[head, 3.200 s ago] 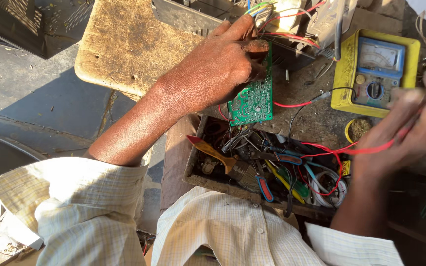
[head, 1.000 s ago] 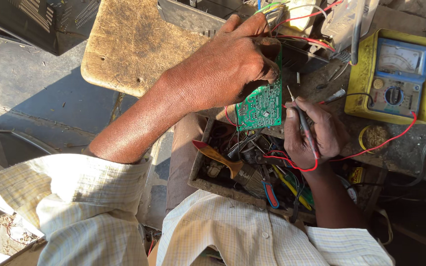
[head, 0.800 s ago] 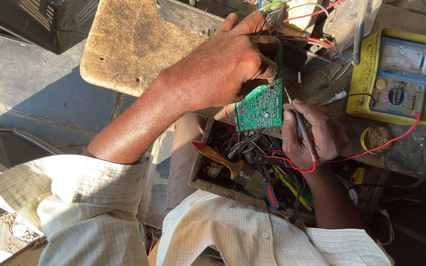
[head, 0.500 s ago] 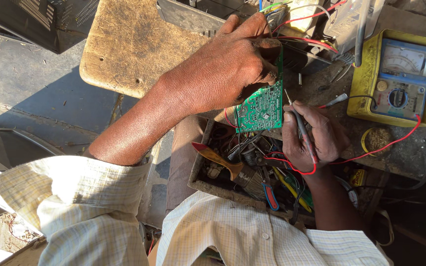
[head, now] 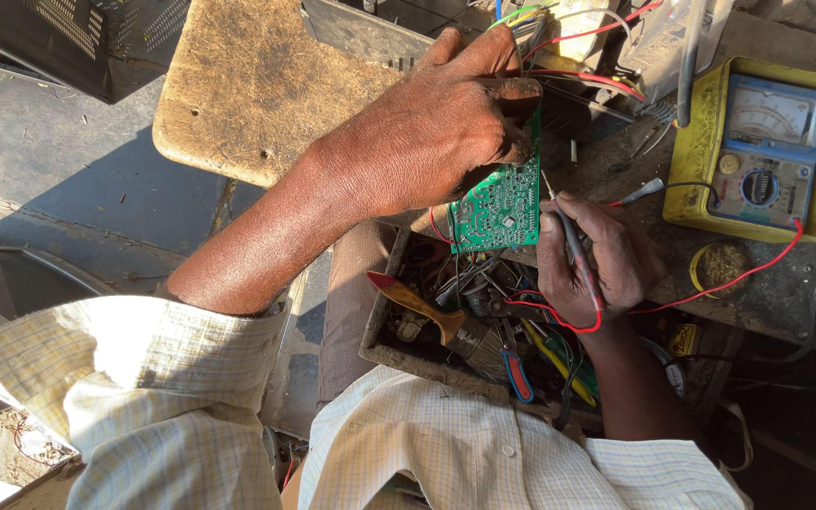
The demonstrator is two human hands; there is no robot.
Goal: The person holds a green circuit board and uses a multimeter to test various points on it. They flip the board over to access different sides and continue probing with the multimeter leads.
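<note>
Left hand (head: 427, 142) fingers clamped on top edge of green board (head: 501, 203), held upright above parts tray (head: 380, 321). Right hand (head: 597, 260) fingers pinched around probe (head: 573, 241), tip at board's right edge. Red lead (head: 720, 283) runs to yellow meter (head: 757, 151) on worktop (head: 616, 161).

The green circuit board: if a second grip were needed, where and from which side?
The green circuit board stands on edge, its top edge pinched by the left hand. The right hand points a probe at its right side. Its bare lower edge looks best, approached from below.
</note>
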